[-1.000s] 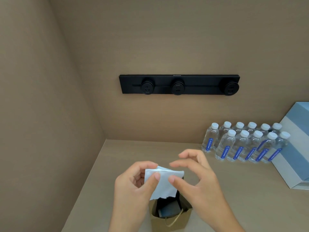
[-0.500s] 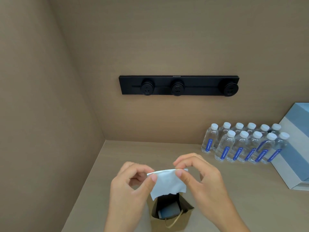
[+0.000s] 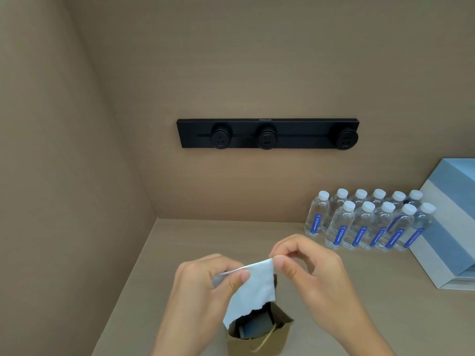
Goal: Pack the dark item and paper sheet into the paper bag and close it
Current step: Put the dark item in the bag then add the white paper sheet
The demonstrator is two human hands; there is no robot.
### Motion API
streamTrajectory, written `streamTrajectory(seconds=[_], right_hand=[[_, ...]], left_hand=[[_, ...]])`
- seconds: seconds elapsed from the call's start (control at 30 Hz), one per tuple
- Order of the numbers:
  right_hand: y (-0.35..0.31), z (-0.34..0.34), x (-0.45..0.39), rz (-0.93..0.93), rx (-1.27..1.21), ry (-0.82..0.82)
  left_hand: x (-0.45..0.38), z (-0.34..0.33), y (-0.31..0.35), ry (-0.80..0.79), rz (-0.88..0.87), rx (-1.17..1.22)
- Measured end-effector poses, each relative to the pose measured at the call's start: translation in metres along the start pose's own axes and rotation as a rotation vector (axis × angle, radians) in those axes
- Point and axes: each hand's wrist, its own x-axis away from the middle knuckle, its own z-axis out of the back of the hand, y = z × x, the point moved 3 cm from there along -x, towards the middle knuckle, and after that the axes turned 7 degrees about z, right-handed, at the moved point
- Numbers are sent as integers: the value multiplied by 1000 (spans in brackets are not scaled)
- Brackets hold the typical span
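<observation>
The paper bag (image 3: 259, 332) is standing open on the tan table (image 3: 334, 304), at the very bottom of the view, and its lower part is being cut off by the picture edge, so the base is not showing. Directly above the bag's mouth, the paper sheet (image 3: 250, 289) is hanging, white and a little crumpled, and its ragged lower edge is covering the left part of the opening. The left hand (image 3: 205, 281) is pinching the upper left part of the sheet between thumb and fingers; the other fingers are curling behind the sheet and are hidden there. The right hand (image 3: 308, 268) is pinching the upper right corner of the sheet between thumb and forefinger, above and to the right of the bag. Inside the bag, the dark item (image 3: 253, 327) is lying, but only a part is showing under the sheet, with a bluish patch on it, and its shape is hard to make out. A thin handle cord (image 3: 264, 341) is looping over the front of the bag. Far behind the bag and to the right, water bottles (image 3: 370, 222) are standing in two rows, the back ones partly hidden by the front ones. To the right of the bottles, a blue and white box (image 3: 449, 227) is being cut off by the frame. On the wall above, a black socket strip (image 3: 267, 133) is hanging.
</observation>
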Motion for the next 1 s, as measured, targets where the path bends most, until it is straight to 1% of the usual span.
streamTrajectory(seconds=[0.07,0.17,0.27,0.4,0.53,0.6,0.63,0.7,0.73,0.83,0.93,1.0], right_hand=[[0,-4,1,-19,-84,-23],[1,-13,1,11,-102,-78],[5,-13,0,6,-160,-31],[7,-8,-1,27,-222,16],[7,-5,-2,46,-186,31],[8,-10,-3,-27,-257,-23],[8,-15,-3,-64,-285,-78],[9,-25,-4,-124,-292,-164],[9,-29,-4,-145,-311,-179],[9,-31,-6,-193,-398,-136],[10,-24,-8,-166,-379,-35],[9,-16,-11,-140,-351,14]], left_hand=[[0,-1,0,-32,29,33],[0,-3,3,-70,30,83],[1,-3,-1,-77,65,129],[3,8,-11,-49,114,111],[4,24,-20,-23,127,88],[4,25,-21,-24,132,99],[4,24,-21,-28,131,103],[3,20,-19,-44,116,108],[3,18,-18,-46,106,113],[4,12,-17,-54,95,117],[4,15,-23,-70,106,90],[3,23,-27,-42,101,67]])
